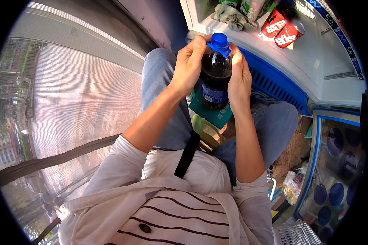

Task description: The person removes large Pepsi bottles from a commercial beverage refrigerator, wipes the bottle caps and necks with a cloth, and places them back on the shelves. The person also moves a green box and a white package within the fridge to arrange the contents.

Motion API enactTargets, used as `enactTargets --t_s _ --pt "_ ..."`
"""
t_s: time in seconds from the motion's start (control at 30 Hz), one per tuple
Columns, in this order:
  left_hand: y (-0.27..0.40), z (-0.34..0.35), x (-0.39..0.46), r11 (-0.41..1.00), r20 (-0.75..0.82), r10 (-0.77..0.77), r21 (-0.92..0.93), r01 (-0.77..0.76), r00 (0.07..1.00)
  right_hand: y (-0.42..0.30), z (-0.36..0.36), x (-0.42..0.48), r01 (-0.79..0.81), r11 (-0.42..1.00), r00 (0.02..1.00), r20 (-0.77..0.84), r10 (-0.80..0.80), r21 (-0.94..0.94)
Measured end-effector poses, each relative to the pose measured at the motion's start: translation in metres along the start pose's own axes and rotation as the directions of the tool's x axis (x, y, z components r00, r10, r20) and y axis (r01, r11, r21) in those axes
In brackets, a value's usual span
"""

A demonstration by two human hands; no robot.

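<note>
Between my two hands is a large plastic bottle (217, 73) of dark drink, upright, with a blue cap (219, 39), a blue carry ring below the cap and a blue label. My left hand (188, 65) grips the bottle's left side near the neck, thumb by the cap. On the other side, my right hand (239, 81) presses against the shoulder, fingers pointing up. A teal printed box or board (199, 107) shows beneath the bottle; whether the bottle rests on it I cannot tell. The far sides of both hands' fingers are partly hidden.
Ahead stands an open display cooler (316, 87) with red cans (289, 34) and a crumpled cloth (233, 17) inside. Its blue slotted grille (270, 82) runs below. To the right is the glass door (331, 171); a white plastic basket (297, 234) sits lower. Mesh sheeting (79, 92) hangs left.
</note>
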State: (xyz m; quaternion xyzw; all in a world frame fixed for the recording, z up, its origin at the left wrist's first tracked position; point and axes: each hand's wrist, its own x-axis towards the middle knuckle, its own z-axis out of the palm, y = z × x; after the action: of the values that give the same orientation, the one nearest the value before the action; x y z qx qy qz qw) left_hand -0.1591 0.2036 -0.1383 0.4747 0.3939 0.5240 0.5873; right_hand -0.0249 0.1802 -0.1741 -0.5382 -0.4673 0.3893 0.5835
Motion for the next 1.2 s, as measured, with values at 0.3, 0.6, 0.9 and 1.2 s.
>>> enactTargets --t_s 0.3,0.6,0.9,1.2 --pt "0.000 -0.007 0.007 0.998 0.031 -0.018 0.068 0.015 0.999 -0.011 0.001 -0.002 -0.079 0.997 0.996 0.032 0.079 -0.013" --pt "0.000 -0.002 0.011 0.996 0.050 -0.020 0.090 0.016 0.999 -0.006 -0.003 0.000 -0.092 0.993 0.995 0.044 0.088 0.078" --pt "-0.003 0.006 0.016 0.998 0.063 -0.022 0.066 0.017 0.998 -0.007 -0.010 0.000 -0.121 0.969 0.993 0.041 0.114 0.216" --pt "0.002 0.001 0.020 0.994 0.063 -0.059 0.095 0.053 0.996 -0.018 -0.005 -0.004 -0.167 0.968 0.986 0.044 0.162 0.189"
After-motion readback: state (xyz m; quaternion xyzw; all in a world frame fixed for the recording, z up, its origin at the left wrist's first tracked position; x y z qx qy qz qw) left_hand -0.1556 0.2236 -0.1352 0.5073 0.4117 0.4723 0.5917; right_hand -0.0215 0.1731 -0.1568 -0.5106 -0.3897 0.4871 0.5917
